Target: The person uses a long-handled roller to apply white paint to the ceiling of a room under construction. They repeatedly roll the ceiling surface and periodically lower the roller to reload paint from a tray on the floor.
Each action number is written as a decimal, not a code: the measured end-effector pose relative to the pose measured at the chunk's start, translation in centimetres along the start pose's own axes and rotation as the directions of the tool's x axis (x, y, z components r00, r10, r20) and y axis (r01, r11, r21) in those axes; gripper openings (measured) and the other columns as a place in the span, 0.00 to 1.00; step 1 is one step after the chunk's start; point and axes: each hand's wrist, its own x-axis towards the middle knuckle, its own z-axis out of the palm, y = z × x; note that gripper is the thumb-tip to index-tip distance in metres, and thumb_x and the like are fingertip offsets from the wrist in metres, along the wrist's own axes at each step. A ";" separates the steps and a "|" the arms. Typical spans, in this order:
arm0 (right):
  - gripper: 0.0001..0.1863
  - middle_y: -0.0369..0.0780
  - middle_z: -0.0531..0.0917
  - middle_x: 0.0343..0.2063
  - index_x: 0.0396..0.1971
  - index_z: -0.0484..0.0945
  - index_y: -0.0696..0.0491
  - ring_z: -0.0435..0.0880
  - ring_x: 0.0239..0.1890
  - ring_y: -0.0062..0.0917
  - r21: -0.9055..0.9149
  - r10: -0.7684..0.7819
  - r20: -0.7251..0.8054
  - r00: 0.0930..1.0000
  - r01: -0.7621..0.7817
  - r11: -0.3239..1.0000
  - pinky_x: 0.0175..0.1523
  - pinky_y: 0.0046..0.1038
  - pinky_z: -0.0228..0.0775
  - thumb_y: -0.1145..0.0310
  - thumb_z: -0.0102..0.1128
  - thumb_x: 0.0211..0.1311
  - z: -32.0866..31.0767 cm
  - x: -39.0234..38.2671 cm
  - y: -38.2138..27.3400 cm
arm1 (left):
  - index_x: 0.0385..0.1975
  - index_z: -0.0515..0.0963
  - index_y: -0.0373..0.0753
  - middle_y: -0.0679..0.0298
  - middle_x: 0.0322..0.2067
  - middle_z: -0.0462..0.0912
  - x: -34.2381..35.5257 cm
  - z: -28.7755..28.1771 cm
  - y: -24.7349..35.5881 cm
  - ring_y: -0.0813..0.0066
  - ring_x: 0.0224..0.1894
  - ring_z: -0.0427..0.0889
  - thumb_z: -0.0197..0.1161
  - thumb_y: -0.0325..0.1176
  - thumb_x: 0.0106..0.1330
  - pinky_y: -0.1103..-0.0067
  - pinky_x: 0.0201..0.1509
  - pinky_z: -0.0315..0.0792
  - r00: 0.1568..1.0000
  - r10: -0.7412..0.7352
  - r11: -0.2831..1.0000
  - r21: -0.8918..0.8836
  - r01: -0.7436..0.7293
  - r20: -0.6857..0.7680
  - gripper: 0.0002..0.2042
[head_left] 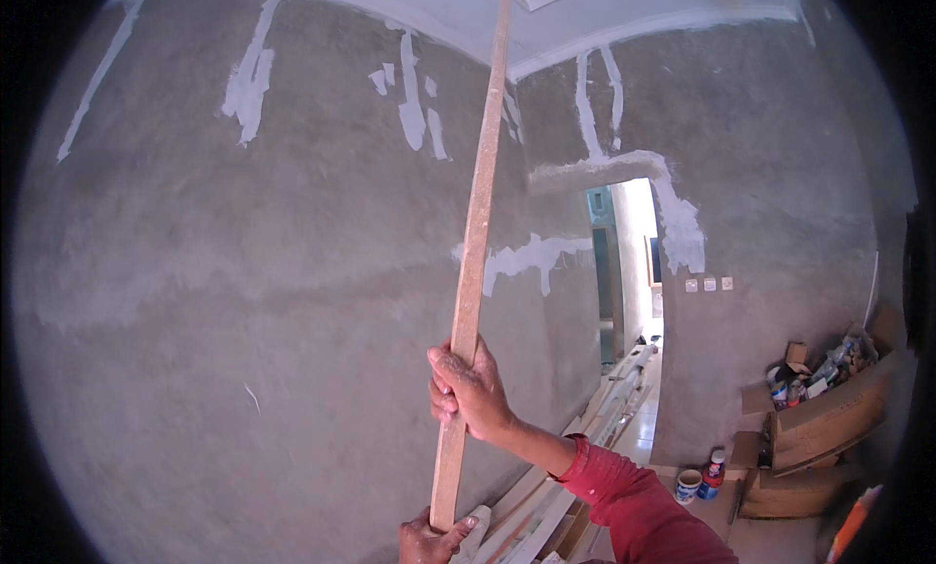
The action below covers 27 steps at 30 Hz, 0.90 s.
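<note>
A long, straight wooden pole point(478, 208) rises from the bottom of the view toward the ceiling, leaning slightly right at its top. Midway up its lower part, my right hand point(473, 387) is wrapped round it, the arm in a red sleeve point(634, 501). Lower down, at the pole's bottom end, my left hand point(429, 542) grips it too, thumb along the side. Where the pole's upper end goes is cut off by the top edge. Behind it stands a grey plastered wall point(244, 311) with white filler streaks point(249, 86).
Long boards and strips point(546, 501) lie along the wall's foot toward a doorway point(629, 272). Cardboard boxes point(829, 418) filled with odds and ends stand at right, beside a white tub point(688, 485) and a red-and-blue bottle point(714, 474). White ceiling trim point(643, 36) runs above.
</note>
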 end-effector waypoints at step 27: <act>0.14 0.31 0.65 0.16 0.25 0.63 0.50 0.66 0.16 0.17 -0.028 -0.234 0.024 0.972 0.234 0.972 0.23 0.24 0.64 0.69 0.61 0.64 -14.1 28.8 -7.7 | 0.41 0.67 0.26 0.48 0.19 0.78 21.6 5.2 5.0 0.49 0.22 0.82 0.65 0.37 0.63 0.64 0.27 0.75 0.873 0.480 0.804 0.443 -0.396 -0.090 0.20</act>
